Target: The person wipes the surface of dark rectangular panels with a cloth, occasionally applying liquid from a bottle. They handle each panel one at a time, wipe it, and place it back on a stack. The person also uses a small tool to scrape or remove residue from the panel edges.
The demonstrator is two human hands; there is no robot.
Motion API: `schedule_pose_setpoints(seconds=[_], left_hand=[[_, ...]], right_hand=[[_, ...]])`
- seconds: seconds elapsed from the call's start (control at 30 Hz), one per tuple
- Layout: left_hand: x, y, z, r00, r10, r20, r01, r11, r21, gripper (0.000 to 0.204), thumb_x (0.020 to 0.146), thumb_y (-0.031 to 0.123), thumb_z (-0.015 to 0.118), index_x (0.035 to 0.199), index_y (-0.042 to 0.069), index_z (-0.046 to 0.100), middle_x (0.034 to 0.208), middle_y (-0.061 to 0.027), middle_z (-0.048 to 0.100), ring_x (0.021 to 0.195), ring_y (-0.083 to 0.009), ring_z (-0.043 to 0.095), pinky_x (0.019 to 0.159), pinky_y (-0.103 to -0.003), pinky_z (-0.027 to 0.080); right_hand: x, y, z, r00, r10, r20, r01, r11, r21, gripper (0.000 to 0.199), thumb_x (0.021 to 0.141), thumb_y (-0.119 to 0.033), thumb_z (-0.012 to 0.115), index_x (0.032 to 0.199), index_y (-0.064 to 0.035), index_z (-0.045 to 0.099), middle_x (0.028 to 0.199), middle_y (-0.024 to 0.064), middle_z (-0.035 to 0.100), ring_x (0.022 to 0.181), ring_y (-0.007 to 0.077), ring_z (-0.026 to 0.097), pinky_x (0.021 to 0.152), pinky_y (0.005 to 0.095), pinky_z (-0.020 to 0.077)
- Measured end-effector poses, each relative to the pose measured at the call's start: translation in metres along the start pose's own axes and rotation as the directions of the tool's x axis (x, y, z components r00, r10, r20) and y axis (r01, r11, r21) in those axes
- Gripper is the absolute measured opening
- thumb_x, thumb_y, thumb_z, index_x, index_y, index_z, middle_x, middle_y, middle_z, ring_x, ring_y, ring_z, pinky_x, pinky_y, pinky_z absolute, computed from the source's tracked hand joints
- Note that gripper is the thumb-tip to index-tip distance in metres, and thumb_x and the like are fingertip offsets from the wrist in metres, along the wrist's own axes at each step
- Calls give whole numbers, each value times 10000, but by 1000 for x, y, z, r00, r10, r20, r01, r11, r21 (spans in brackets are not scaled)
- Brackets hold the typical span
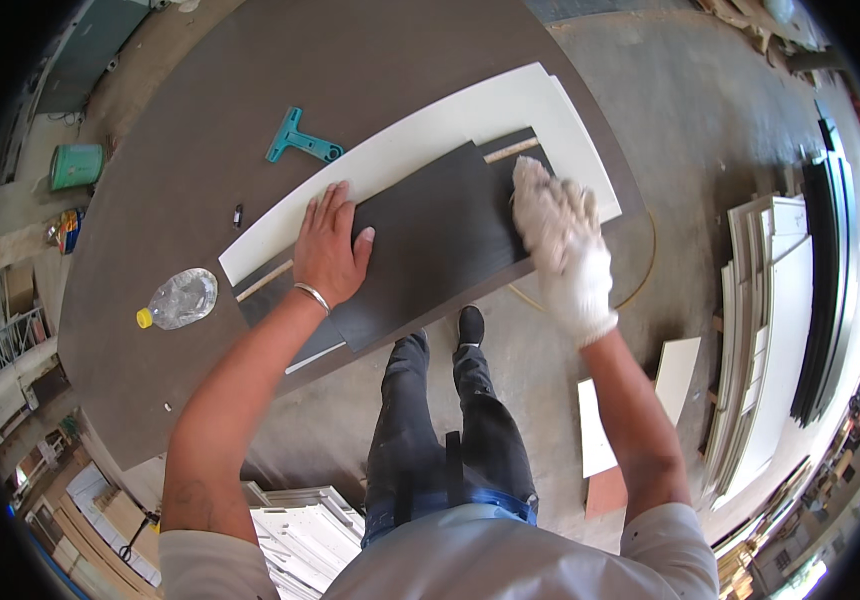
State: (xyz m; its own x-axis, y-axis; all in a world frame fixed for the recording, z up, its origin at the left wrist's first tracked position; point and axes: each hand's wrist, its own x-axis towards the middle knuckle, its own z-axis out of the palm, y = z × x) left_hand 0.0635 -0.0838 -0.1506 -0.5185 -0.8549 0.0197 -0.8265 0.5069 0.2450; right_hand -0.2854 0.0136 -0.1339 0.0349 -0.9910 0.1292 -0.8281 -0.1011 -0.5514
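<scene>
Head view: the dark panel point(420, 240) overlaps the white board point(430, 135) on the counter point(190, 110); placement appears done, surface handwork under way, remainder indeterminable; the left hand point(330, 245) lies flat, fingers released, while the gloved right hand's point(565, 240) blurred grip cannot be determined.

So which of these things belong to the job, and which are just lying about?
Seem part of the job:
dark panel
white board beneath it
white glove, worn
brown table

Apparently just lying about, untouched:
teal T-shaped tool
clear bottle
green can
white boards at right
</scene>
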Motion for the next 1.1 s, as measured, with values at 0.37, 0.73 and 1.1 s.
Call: schedule_pose_setpoints(seconds=[0.37, 0.73, 1.1], left_hand=[[-1, 5, -5, 998, -56, 12, 57, 997, -55, 500, 998, 215, 584, 1411, -55, 512, 1634, -262, 440, 1545, -434, 388, 1305, -532, 259], [-3, 5, -2, 993, -105, 60, 108, 993, -51, 484, 1018, 238, 540, 1403, -55, 519, 1626, -266, 447, 1559, -417, 371, 1326, -504, 234], [-5, 2, 2, 997, -71, -26, 70, 997, -42, 519, 1024, 239, 544, 1431, -82, 513, 1618, -296, 437, 1562, -411, 367, 1322, -502, 247]], right_hand=[[103, -50, 40, 983, -180, 17, 181, 980, -78, 568, 914, -122, 624, 1482, -99, 631, 1591, 151, 561, 1550, 357, 425, 1301, 571, 232], [71, -24, 32, 977, -68, 201, 103, 981, -166, 580, 955, -149, 592, 1531, -79, 585, 1661, 189, 476, 1594, 380, 352, 1320, 597, 140], [86, 25, 39, 976, -165, 144, 213, 866, -452, 595, 1002, -149, 503, 1596, -133, 526, 1597, 144, 552, 1460, 334, 477, 1258, 534, 248]])
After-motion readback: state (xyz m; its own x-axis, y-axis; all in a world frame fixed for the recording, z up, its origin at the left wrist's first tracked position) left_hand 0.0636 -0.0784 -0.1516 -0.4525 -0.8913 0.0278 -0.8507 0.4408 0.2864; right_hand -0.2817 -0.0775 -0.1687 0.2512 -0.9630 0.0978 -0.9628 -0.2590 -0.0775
